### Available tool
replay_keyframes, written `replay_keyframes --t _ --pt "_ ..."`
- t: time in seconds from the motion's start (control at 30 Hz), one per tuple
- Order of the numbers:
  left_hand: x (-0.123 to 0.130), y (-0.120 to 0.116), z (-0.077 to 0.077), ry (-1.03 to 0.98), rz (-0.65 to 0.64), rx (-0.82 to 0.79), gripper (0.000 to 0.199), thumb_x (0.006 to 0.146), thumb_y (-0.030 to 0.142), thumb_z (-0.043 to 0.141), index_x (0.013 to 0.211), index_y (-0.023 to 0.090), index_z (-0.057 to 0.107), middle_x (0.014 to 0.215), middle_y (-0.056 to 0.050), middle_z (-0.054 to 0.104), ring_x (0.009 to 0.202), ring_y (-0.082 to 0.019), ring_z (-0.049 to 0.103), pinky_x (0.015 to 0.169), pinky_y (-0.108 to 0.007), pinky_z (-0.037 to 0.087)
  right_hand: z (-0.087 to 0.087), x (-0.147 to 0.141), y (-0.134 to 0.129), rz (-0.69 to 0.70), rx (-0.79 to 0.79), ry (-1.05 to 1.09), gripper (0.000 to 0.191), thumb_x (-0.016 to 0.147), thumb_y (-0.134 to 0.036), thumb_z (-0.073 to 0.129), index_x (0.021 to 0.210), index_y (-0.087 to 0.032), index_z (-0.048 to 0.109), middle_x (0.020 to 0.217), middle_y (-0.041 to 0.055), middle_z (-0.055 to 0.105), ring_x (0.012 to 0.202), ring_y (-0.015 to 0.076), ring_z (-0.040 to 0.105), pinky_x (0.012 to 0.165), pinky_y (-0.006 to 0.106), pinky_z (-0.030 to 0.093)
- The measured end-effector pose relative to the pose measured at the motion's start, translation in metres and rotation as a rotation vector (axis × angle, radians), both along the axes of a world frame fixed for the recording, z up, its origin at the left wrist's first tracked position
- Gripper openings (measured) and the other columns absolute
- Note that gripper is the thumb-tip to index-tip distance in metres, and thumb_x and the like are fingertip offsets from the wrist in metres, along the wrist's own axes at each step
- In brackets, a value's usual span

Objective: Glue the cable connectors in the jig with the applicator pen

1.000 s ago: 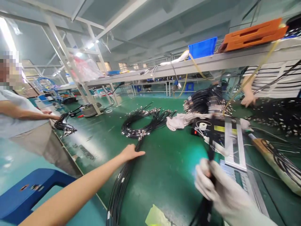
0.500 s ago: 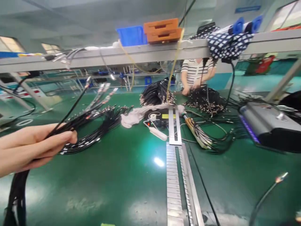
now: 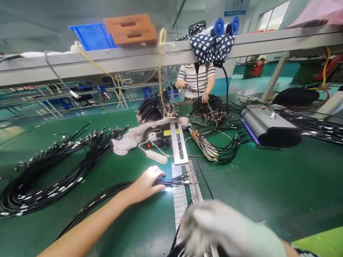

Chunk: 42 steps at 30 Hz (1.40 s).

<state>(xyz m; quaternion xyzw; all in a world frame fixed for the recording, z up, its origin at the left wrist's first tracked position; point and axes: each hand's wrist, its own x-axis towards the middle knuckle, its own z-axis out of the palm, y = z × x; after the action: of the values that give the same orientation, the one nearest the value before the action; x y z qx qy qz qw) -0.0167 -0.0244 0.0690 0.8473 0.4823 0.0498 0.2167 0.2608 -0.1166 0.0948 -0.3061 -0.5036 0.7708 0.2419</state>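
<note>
My bare left hand lies over a bundle of thin black cables, which passes between its thumb and fingers. The cables' metal-tipped ends rest across a slotted metal rail. Lower down, my right hand wears a whitish glove and is smeared by motion in front of the rail. More black cables show beside and under that glove; whether its fingers hold them is unclear.
A large curved cable bundle lies left on the green table. Behind the rail are a black control box, a white cloth and cable heaps. A silver lamp unit stands right. A co-worker handles cables beyond the shelf bar.
My left hand has moved right and down from the left side, bringing its cables onto the rail. My gloved right hand has come into view at the bottom. The view has turned right.
</note>
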Motion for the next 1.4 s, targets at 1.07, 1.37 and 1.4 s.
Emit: replay_keyframes --t 1.07,1.37,1.4 --pt "0.003 -0.039 -0.016 -0.275 0.143 -0.189 0.011 0.092 0.028 0.052 0.094 0.021 0.061 0.093 -0.002 0.059 0.091 -0.019 0.054 0.081 -0.031 0.042 -0.081 0.018 0.085 -0.577 0.682 -0.548 0.029 0.095 -0.036 0.048 0.122 -0.026 0.055 0.127 0.0048 0.057 0.105 0.0186 0.062 0.095 0.036 0.052" --pt "0.011 -0.014 -0.013 -0.308 0.190 -0.115 0.020 0.094 0.029 0.048 0.087 0.020 0.065 0.085 -0.002 0.062 0.078 -0.017 0.056 0.071 -0.028 0.043 -0.080 0.016 0.089 -0.588 0.629 -0.529 0.025 0.094 -0.033 0.050 0.117 -0.027 0.058 0.122 0.0030 0.060 0.102 0.0184 0.063 0.093 0.036 0.053" --pt "0.014 -0.012 -0.014 -0.308 0.188 -0.102 0.018 0.094 0.028 0.049 0.089 0.020 0.064 0.085 -0.002 0.062 0.078 -0.017 0.056 0.071 -0.028 0.043 -0.081 0.016 0.088 -0.589 0.629 -0.531 0.025 0.094 -0.032 0.050 0.118 -0.027 0.058 0.122 0.0030 0.060 0.102 0.0186 0.063 0.093 0.037 0.053"
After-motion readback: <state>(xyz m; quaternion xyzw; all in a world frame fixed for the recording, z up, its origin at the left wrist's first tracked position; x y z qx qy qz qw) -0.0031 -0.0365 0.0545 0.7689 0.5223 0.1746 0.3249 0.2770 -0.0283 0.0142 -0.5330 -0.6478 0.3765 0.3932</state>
